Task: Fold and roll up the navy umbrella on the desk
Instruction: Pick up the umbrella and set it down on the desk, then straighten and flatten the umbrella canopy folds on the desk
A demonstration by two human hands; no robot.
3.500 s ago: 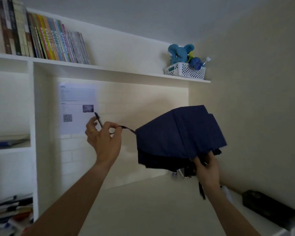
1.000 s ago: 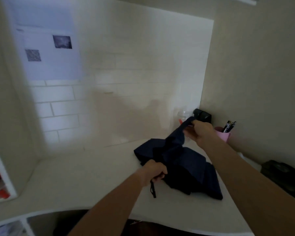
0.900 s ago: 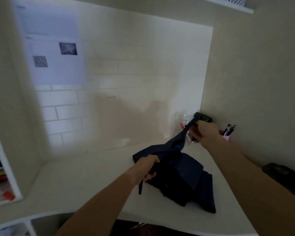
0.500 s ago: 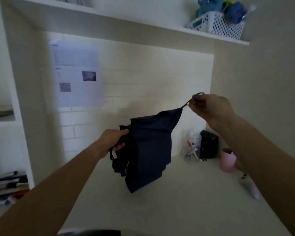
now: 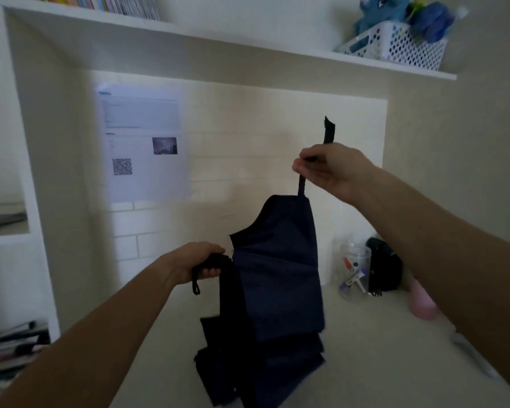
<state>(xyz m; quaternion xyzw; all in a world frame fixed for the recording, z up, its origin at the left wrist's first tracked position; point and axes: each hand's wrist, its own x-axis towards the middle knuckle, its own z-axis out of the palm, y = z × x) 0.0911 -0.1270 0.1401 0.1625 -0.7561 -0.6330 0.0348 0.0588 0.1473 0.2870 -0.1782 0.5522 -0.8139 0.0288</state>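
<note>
The navy umbrella point(image 5: 277, 290) hangs collapsed in the air above the desk point(image 5: 380, 363), its loose canopy folds drooping down. My left hand point(image 5: 199, 262) grips the dark handle end at the umbrella's left side, a wrist loop dangling below it. My right hand point(image 5: 327, 169) is raised higher and pinches the closure strap point(image 5: 329, 131), pulling one canopy panel up taut. The strap's free end sticks up above my fingers.
A clear jar of pens point(image 5: 354, 272), a black object point(image 5: 383, 265) and a pink cup point(image 5: 423, 301) stand at the desk's back right. A shelf with a white basket point(image 5: 401, 50) runs overhead. A printed sheet point(image 5: 142, 142) hangs on the tiled wall. Stacked papers point(image 5: 9, 346) lie lower left.
The umbrella was lifted off the desk. My right hand rose with the strap, drawing the panel upward, while my left hand kept hold of the handle and came down lower.
</note>
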